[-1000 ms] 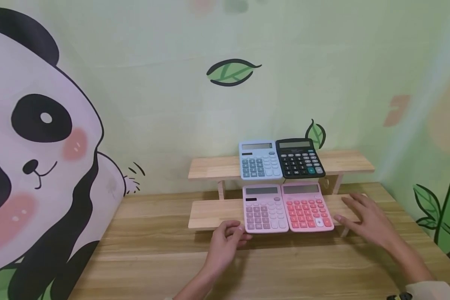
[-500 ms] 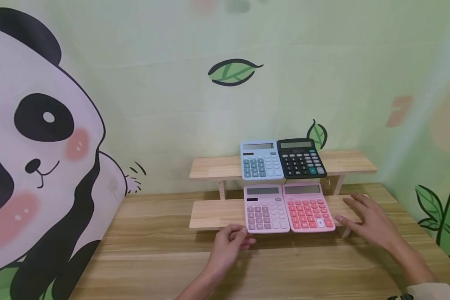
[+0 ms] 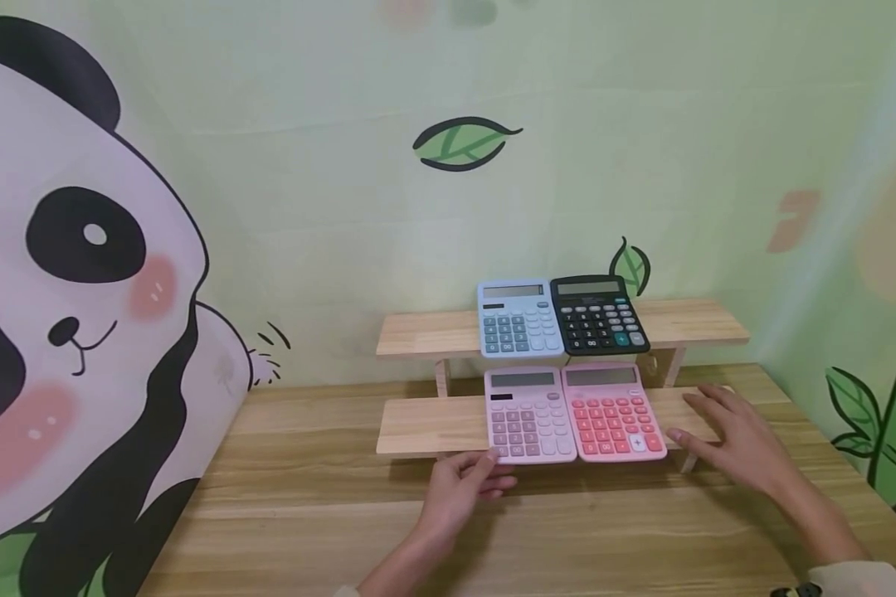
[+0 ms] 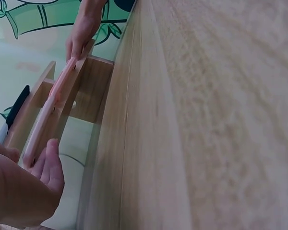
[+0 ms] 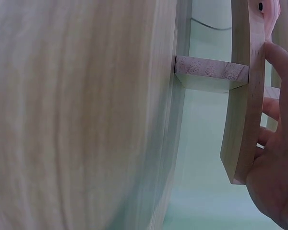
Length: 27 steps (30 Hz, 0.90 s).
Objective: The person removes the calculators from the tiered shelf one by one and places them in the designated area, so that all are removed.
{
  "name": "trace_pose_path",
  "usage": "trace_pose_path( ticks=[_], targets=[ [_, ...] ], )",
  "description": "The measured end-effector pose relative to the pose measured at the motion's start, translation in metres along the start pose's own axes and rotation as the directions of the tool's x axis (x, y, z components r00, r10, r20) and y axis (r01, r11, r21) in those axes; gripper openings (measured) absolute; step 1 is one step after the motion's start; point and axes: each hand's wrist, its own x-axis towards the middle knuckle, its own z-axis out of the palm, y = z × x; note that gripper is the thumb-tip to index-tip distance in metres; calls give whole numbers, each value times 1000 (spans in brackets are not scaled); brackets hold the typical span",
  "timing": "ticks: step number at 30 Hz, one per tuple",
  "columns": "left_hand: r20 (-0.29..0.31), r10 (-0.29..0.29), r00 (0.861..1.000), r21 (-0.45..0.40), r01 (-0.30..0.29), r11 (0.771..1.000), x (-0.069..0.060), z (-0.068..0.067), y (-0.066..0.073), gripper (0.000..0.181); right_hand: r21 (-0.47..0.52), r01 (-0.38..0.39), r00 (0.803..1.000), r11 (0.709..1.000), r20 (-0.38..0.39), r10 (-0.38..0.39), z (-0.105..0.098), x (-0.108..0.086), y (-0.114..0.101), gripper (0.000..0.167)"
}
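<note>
Four calculators stand on a two-tier wooden stand. On the lower shelf a lilac calculator sits left of a pink one. My left hand pinches the lilac one's lower left corner, thumb on top and fingers beneath; the left wrist view shows this hand at the calculator's edge. At the right end of the lower shelf my right hand rests with spread fingers, thumb beside the pink one. In the right wrist view that hand lies against the shelf board.
A light blue calculator and a black one stand side by side on the upper shelf. The stand is on a wooden table, before a green backdrop with a panda drawing.
My left hand has moved slightly right, and its thumb has come onto the lilac calculator's lower left corner. The right hand and the calculators keep their places.
</note>
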Motion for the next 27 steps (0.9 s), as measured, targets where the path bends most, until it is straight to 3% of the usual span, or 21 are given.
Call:
trace_pose_path(
  ticks=[11,21,27],
  targets=[
    [-12,-33,999,-60,32,998,3,3,-5,39,2,3,1000,1000,-5,-3,0,-1,-1,77],
    [32,-58,998,-117,62,991,-6,-6,-5,39,4,-8,1000,1000,20,8,0,0,-2,79],
    [94,-79,992,-122,90,988,-9,-12,-2,44,3,-6,1000,1000,8,6,0,1,-1,78]
  ],
)
